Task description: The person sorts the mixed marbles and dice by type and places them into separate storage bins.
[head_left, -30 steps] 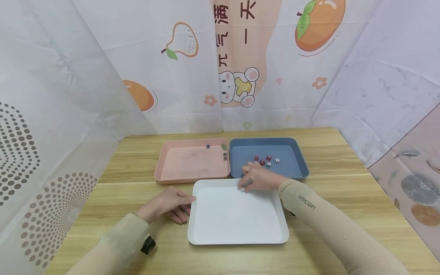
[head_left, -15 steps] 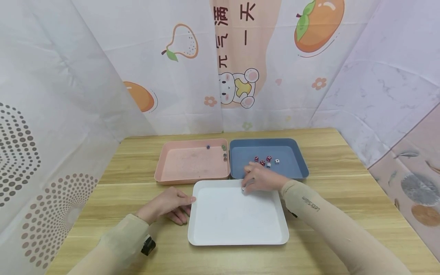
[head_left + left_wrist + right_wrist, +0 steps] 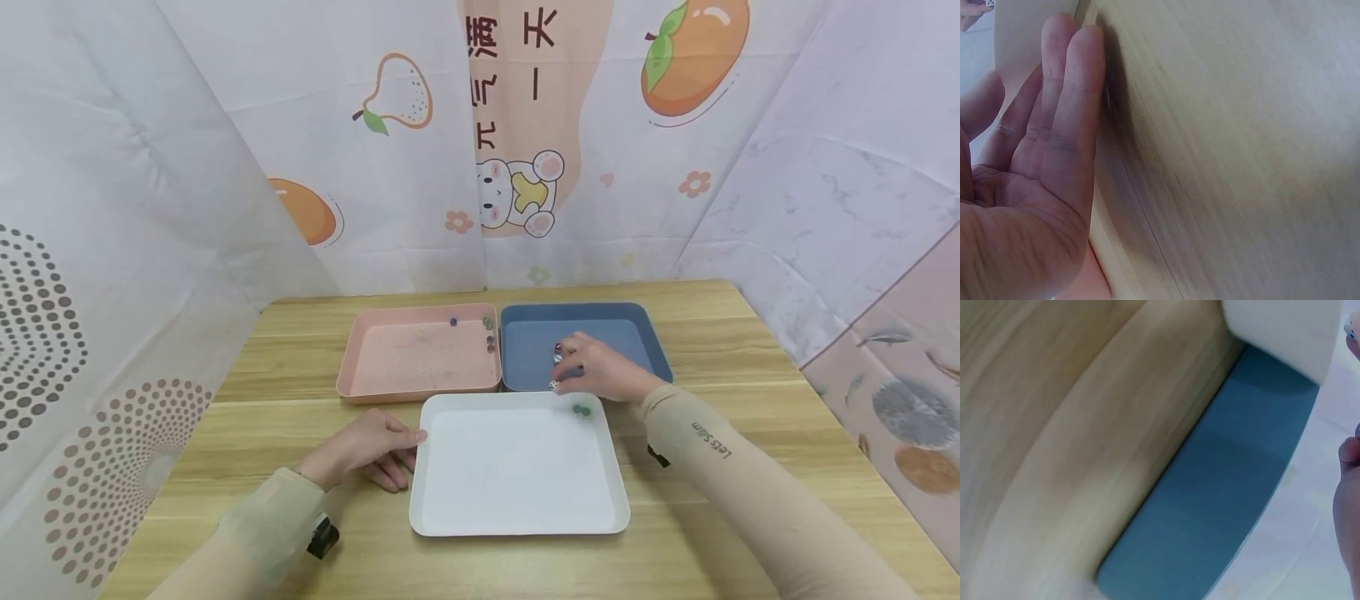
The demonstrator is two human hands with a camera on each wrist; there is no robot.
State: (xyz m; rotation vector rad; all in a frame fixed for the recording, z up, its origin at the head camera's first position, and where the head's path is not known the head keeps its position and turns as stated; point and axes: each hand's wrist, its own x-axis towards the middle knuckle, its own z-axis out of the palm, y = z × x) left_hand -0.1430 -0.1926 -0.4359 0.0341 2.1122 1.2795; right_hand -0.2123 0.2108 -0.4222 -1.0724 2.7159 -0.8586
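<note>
My right hand [image 3: 598,372] pinches a white die [image 3: 553,386] at the back rim of the white tray [image 3: 517,467], where that tray meets the blue tray [image 3: 517,312]. In the right wrist view the white die [image 3: 1349,330] shows at the fingertips, by the right edge. Just beyond the hand, a red die [image 3: 558,347] and another white die [image 3: 558,359] lie in the blue tray; the hand hides the other dice. My left hand [image 3: 367,446] holds the white tray's left rim, thumb on top and fingers beside its outer wall.
Two small green balls [image 3: 582,409] sit in the white tray's back right corner. At the back left stands a pink tray [image 3: 420,354] with a blue ball [image 3: 453,322] and several greenish ones along its right wall. A printed curtain [image 3: 420,250] hangs behind the wooden table [image 3: 720,350].
My right hand has moved right and back with the white die, from over the white tray to its back rim. The two green balls have come into sight. The left hand stays put.
</note>
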